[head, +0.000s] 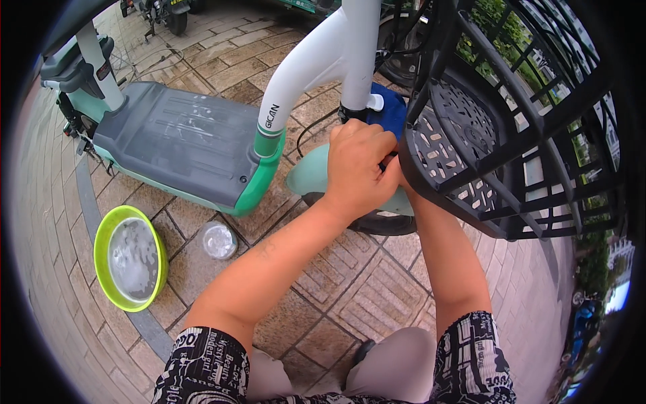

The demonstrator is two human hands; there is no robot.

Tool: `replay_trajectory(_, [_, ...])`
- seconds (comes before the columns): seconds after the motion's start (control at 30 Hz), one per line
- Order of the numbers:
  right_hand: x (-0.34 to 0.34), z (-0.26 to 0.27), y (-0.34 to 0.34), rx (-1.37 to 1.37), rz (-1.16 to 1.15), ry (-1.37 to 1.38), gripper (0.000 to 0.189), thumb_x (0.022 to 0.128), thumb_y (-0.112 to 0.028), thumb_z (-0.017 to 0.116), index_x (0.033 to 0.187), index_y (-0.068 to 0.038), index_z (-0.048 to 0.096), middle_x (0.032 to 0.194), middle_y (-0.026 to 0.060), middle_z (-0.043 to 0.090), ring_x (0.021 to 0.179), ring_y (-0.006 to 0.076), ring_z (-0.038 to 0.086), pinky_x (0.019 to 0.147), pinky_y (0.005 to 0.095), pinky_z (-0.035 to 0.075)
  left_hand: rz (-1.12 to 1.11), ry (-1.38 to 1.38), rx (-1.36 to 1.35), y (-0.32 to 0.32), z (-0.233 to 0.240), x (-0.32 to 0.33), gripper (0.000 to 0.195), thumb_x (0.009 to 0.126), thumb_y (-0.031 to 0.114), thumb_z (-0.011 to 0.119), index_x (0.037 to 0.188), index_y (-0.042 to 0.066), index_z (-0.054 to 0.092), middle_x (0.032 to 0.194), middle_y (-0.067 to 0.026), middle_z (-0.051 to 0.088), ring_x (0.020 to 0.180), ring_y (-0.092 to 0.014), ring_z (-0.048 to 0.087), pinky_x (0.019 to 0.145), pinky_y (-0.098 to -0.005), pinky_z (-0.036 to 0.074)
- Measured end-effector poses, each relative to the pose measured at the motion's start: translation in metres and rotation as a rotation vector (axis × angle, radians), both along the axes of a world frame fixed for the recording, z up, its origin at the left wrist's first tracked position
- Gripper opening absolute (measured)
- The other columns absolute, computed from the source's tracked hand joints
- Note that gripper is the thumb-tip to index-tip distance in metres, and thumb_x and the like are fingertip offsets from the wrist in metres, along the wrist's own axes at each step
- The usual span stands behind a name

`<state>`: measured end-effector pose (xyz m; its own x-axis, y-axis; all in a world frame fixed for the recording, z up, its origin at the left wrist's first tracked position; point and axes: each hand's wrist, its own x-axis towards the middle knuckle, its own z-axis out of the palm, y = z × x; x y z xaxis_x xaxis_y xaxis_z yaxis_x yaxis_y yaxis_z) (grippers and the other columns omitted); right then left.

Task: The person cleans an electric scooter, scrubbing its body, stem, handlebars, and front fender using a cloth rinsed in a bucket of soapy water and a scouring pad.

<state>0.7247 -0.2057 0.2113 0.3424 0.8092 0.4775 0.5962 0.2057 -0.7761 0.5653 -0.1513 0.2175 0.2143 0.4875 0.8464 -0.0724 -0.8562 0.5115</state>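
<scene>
My left hand (361,164) is over the pale green front fender (315,164) of an electric scooter, just below its white head tube (361,60). Its fingers are curled inward, and what they may hold is hidden. Only a little of my right hand (401,174) shows, close by the left hand; the black basket (429,166) covers the rest. A dark blue cloth (386,111) hangs behind the tube, above both hands. I cannot tell whether either hand grips it. The front tyre (386,224) shows beneath the fender.
The scooter's grey footboard (186,136) extends to the left. A yellow-green basin (163,272) of sudsy water stands on the paving (328,298), with a clear container (219,241) beside it. The basket's bars fill the upper right. Another parked two-wheeler (169,12) stands at the top left.
</scene>
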Motion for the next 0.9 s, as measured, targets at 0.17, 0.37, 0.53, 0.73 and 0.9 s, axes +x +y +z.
replay_trajectory(0.17, [-0.005,-0.001,-0.007,0.037,-0.061,0.005,0.040,0.087,-0.031,0.067,0.117,-0.008,0.055,0.117,0.0126,0.059,0.113,0.0278,0.057,0.095,0.0421,0.046,-0.170,-0.031,0.065,0.016,0.000,-0.008,0.014,0.068,0.017,0.068,0.065,0.010,0.057,0.063,-0.0035,0.051,0.071,-0.028,0.050,0.068,-0.0399,0.037])
replay_trajectory(0.37, [-0.023,-0.006,-0.012,0.128,-0.160,0.025,0.038,0.087,-0.031,0.066,0.115,-0.008,0.056,0.116,0.0124,0.060,0.112,0.0280,0.057,0.095,0.0422,0.046,-0.191,-0.121,0.078,0.021,-0.006,-0.015,0.020,0.069,0.021,0.070,0.060,0.011,0.055,0.058,-0.0007,0.050,0.067,-0.025,0.049,0.068,-0.0376,0.036])
replay_trajectory(0.53, [-0.021,-0.003,0.016,0.099,-0.156,0.060,0.036,0.086,-0.030,0.066,0.113,-0.008,0.057,0.114,0.0123,0.061,0.111,0.0281,0.057,0.094,0.0424,0.046,-0.252,-0.095,0.073,0.023,-0.010,-0.015,0.018,0.071,0.019,0.069,0.065,0.010,0.056,0.064,-0.0031,0.052,0.071,-0.027,0.050,0.070,-0.0382,0.037])
replay_trajectory(0.73, [-0.031,-0.016,0.037,0.027,-0.073,0.072,0.033,0.086,-0.030,0.065,0.111,-0.009,0.057,0.112,0.0121,0.061,0.110,0.0283,0.058,0.093,0.0425,0.046,-0.252,-0.104,-0.045,0.001,-0.038,-0.038,0.048,0.083,0.005,0.068,0.129,0.008,0.057,0.109,-0.0102,0.062,0.126,-0.033,0.048,0.108,-0.0450,0.039])
replay_trajectory(0.9, [-0.044,-0.024,0.015,0.037,-0.033,0.061,0.031,0.086,-0.029,0.065,0.109,-0.009,0.058,0.111,0.0120,0.062,0.109,0.0285,0.058,0.093,0.0427,0.046,-0.384,-0.325,-0.560,-0.017,-0.068,-0.033,0.063,0.084,0.000,0.063,0.142,0.005,0.038,0.117,-0.0155,0.059,0.127,-0.026,0.050,0.100,-0.0376,0.047])
